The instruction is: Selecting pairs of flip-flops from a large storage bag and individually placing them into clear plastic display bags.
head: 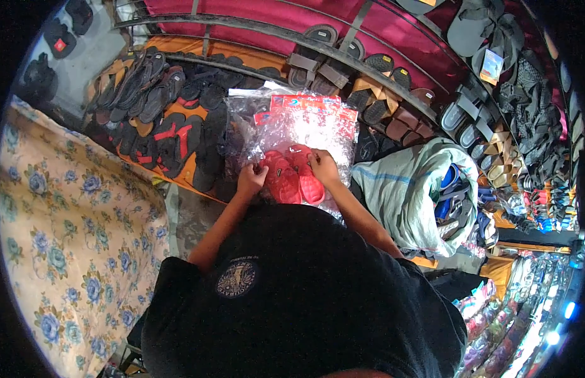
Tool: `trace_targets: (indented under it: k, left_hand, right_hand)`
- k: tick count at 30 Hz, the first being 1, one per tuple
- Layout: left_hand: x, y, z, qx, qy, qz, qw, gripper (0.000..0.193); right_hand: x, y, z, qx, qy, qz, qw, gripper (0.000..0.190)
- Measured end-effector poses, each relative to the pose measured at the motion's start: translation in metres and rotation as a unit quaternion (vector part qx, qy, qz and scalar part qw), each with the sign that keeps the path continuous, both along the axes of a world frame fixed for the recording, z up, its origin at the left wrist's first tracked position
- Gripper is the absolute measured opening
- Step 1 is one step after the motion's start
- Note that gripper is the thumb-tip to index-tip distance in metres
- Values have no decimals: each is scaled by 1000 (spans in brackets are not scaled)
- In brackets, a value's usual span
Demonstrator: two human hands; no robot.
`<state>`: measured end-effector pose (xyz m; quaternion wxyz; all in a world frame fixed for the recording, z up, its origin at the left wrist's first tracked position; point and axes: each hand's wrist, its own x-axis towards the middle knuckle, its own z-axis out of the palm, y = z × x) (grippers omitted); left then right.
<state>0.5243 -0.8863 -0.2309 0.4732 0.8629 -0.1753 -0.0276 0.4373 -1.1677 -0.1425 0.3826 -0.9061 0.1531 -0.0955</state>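
Observation:
A pair of red sandals [292, 177] lies side by side in front of me on a stack of clear plastic bags [320, 123] with red printed tops. My left hand [253, 178] is at the left edge of the left sandal, thumb and fingers bent close together; whether it pinches the sandal or thin plastic cannot be told. My right hand [323, 166] has its fingertips on the upper part of the right sandal, near its outer edge. Glare hides part of the plastic, so I cannot tell whether the sandals are inside a bag.
Dark sandals [172, 137] are laid out on the left, beside a flowered cloth [79, 245]. To the right stands a pale woven sack [398, 189] holding footwear. A curved metal rack rail [273, 30] crosses beyond the bags, with more sandals [320, 61] along it.

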Motion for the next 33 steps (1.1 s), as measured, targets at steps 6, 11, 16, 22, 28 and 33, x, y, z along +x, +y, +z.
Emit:
trace_targets:
  k: [6,11,16,22,28,33]
  left_hand:
    - [-20,-10,44,-28,5,-34,999,48]
    - [-14,-20,64,24,142,-122,982,44]
    - [-24,-25,101,42,161,-147,975,41]
    - [-25,-31,68,30,237,-174,955,45]
    - [4,-52,105,-14,192,-143,971,49]
    - [18,-46,163,-91,371,-129,915,47]
  right_hand:
    - [-38,1,-6,-73,-58,-53,994,33]
    - [-66,-11,-13,27,53,-143,988,42]
    - [-92,-3,27,70,78,-123,987,42]
    - [-108,15,2,164,15,-178,970,50]
    - [-77,-3,17,126,68,-195,970,55]
    - [-63,-16,21,338,84,-232,908,69]
